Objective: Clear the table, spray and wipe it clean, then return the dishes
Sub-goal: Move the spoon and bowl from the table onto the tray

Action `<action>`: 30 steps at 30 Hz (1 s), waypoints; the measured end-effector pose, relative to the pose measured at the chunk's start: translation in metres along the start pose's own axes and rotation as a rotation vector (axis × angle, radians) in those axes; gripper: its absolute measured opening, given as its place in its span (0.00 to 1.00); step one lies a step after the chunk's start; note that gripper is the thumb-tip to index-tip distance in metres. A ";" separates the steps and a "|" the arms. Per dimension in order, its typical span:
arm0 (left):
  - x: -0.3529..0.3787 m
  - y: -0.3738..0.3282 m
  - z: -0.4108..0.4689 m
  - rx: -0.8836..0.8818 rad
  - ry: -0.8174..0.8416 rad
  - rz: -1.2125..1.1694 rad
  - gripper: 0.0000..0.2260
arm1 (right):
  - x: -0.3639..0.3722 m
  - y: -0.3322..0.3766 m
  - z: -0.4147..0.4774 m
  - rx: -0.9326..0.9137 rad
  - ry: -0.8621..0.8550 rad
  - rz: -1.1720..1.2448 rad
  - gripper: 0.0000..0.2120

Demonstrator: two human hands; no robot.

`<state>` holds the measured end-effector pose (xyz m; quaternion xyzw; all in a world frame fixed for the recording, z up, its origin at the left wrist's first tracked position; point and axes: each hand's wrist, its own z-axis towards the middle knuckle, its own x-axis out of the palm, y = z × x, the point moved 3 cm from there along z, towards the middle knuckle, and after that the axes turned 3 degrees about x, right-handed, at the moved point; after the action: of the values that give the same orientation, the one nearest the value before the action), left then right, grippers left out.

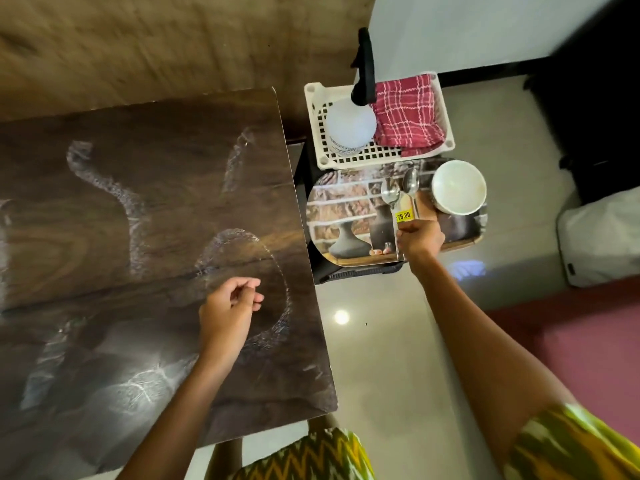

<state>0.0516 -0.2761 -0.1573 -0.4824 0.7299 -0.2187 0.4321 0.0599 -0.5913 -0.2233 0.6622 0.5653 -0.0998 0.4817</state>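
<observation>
The right hand [420, 237] pinches the handles of two spoons [390, 195] on the tray [346, 216], just beside the white bowl [457, 187]. The left hand [230, 306] hangs over the dark table [104, 202] (wet streaks shine on it), fingers loosely curled, holding nothing.

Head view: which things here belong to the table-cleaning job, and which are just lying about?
Job: table, spray bottle, red checked cloth, white basket, tray, bowl, two spoons gripped by the right hand.
Lying about: white bundle, pink surface, both at the right edge.
</observation>
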 end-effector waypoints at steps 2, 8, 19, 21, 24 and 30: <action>0.001 -0.001 0.001 -0.004 0.001 0.001 0.12 | 0.004 -0.007 0.011 0.020 -0.003 0.048 0.07; 0.002 -0.007 0.007 0.012 0.003 -0.005 0.12 | 0.011 -0.014 0.031 -0.021 -0.027 -0.039 0.08; -0.015 -0.012 -0.007 0.014 0.000 -0.066 0.11 | -0.008 0.007 -0.029 -0.106 -0.183 -0.022 0.10; -0.028 -0.014 -0.011 0.018 0.000 -0.101 0.11 | -0.006 0.012 -0.056 -0.138 -0.155 -0.001 0.10; -0.056 -0.017 -0.016 0.040 -0.012 -0.147 0.11 | 0.004 0.022 -0.107 -0.219 -0.094 0.017 0.09; -0.166 -0.001 -0.035 0.144 -0.018 -0.183 0.12 | 0.051 0.044 -0.235 -0.328 0.007 0.066 0.08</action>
<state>0.0493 -0.1318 -0.0684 -0.5167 0.6613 -0.3049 0.4502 0.0176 -0.3771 -0.1132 0.5931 0.5537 0.0117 0.5844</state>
